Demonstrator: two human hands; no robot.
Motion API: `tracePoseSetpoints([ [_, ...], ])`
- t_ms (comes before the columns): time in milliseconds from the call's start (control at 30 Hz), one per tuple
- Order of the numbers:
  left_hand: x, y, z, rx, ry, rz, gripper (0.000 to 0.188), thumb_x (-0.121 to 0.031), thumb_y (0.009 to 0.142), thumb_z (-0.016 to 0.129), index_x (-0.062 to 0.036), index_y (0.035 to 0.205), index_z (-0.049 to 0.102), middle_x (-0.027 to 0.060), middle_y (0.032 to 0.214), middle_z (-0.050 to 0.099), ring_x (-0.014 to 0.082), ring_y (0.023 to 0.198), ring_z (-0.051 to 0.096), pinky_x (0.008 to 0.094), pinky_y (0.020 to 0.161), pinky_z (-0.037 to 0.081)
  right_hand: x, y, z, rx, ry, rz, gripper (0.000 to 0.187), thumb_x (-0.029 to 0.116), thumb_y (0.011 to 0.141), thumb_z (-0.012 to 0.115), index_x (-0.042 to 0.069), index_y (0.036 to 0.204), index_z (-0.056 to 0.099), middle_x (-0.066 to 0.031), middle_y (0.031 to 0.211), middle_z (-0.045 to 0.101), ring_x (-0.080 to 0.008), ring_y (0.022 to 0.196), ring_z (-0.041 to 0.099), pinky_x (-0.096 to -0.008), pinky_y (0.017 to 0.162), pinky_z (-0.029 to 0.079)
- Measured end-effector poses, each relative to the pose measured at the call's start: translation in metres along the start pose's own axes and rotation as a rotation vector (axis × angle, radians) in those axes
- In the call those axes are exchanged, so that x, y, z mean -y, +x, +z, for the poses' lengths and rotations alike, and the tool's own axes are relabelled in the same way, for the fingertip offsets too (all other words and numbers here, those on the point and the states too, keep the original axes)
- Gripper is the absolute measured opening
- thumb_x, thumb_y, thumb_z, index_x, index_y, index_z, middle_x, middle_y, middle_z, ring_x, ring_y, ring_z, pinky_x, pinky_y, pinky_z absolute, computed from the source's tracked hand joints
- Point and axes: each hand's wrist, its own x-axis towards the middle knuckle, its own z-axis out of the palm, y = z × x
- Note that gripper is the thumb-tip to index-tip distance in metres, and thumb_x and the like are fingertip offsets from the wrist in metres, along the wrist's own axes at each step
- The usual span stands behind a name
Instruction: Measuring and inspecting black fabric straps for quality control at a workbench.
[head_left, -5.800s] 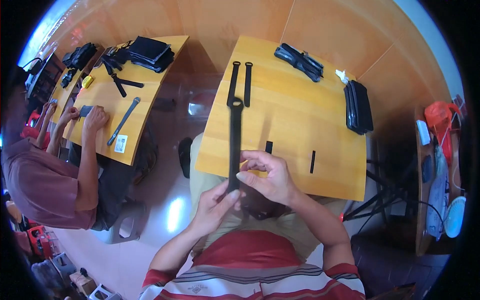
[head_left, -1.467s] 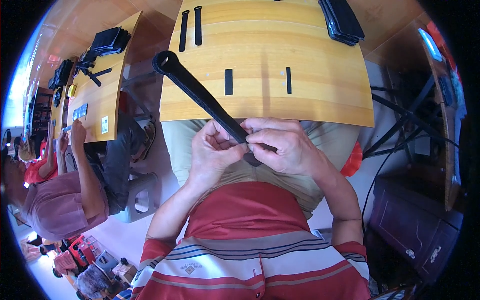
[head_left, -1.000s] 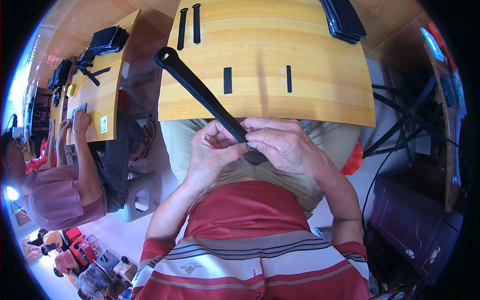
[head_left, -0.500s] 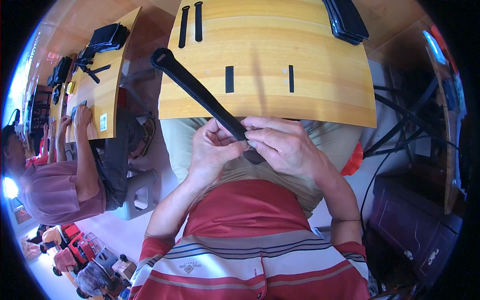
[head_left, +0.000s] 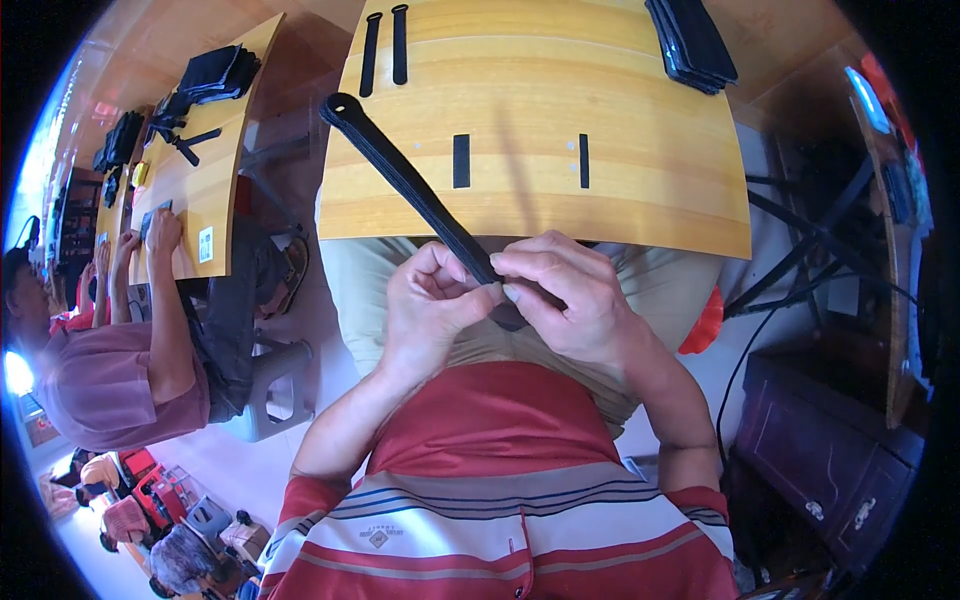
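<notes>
A long black fabric strap (head_left: 405,180) slants up and to the left over the table edge, its rounded end with a small hole at the top. Its lower end is pinched between the thumb and fingers of my left hand (head_left: 430,300). My right hand (head_left: 565,290) grips the same end from the right, so both sets of fingertips meet there. The fingers partly hide that end, and a dark piece of it shows below them.
On the wooden table (head_left: 540,60) lie two similar black straps (head_left: 399,45), two short black strips (head_left: 461,161) and a stack of black cloth pieces (head_left: 690,45). At left, a co-worker (head_left: 120,375) sits at another table (head_left: 215,190). A dark cabinet (head_left: 820,450) stands at right.
The strap's rounded end has swung slightly to the right and twisted. My right fingers have shifted a little at the lower end; both hands still hold it.
</notes>
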Motion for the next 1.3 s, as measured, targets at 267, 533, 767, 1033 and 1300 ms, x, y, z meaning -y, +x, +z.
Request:
tracePoseSetpoints([
  [267, 0.005, -0.003, -0.007, 0.035, 0.04, -0.028, 0.019, 0.011, 0.078, 0.071, -0.0015, 0.087, 0.061, 0.0057, 0.088, 0.067, 0.0098, 0.08, 0.065, 0.0252, 0.076, 0.055, -0.006, -0.004, -0.002, 0.071, 0.046, 0.029, 0.03, -0.011, 0.073, 0.072, -0.001, 0.1, 0.065, -0.0133, 0.087, 0.068, -0.026, 0.078, 0.068, -0.0343, 0.066, 0.054],
  [533, 0.004, -0.006, -0.011, 0.047, 0.036, -0.032, 0.017, 0.012, 0.079, 0.07, 0.0003, 0.09, 0.062, 0.0076, 0.092, 0.069, 0.0114, 0.085, 0.067, 0.026, 0.08, 0.056, -0.003, 0.001, -0.006, 0.138, 0.01, -0.006, 0.026, -0.01, 0.072, 0.071, -0.001, 0.096, 0.065, -0.0139, 0.087, 0.068, -0.0272, 0.077, 0.068, -0.0355, 0.065, 0.055],
  [767, 0.005, -0.009, -0.013, 0.027, 0.051, -0.023, 0.016, 0.011, 0.08, 0.07, 0.0006, 0.091, 0.063, 0.0078, 0.092, 0.069, 0.0119, 0.086, 0.067, 0.0268, 0.081, 0.056, 0.001, 0.002, -0.001, 0.131, -0.087, -0.083, 0.027, -0.01, 0.072, 0.07, -0.001, 0.096, 0.062, -0.0123, 0.084, 0.066, -0.0266, 0.072, 0.066, -0.0355, 0.061, 0.053],
  [1033, 0.006, -0.014, -0.012, 0.047, 0.042, -0.067, 0.016, 0.011, 0.08, 0.069, 0.0011, 0.091, 0.063, 0.0095, 0.094, 0.07, 0.013, 0.087, 0.067, 0.0278, 0.082, 0.056, -0.001, -0.001, -0.008, 0.181, -0.025, 0.047, 0.027, -0.009, 0.07, 0.072, 0.002, 0.091, 0.059, -0.0104, 0.084, 0.065, -0.0259, 0.072, 0.065, -0.0349, 0.06, 0.052],
  [1300, 0.006, -0.013, -0.012, 0.039, -0.007, -0.066, 0.016, 0.011, 0.079, 0.071, 0.001, 0.09, 0.064, 0.0113, 0.096, 0.07, 0.0134, 0.087, 0.067, 0.029, 0.083, 0.056, -0.002, 0.001, -0.009, 0.215, 0.019, 0.011, 0.026, -0.008, 0.069, 0.074, 0.003, 0.089, 0.061, -0.0093, 0.084, 0.065, -0.026, 0.075, 0.065, -0.036, 0.063, 0.052],
])
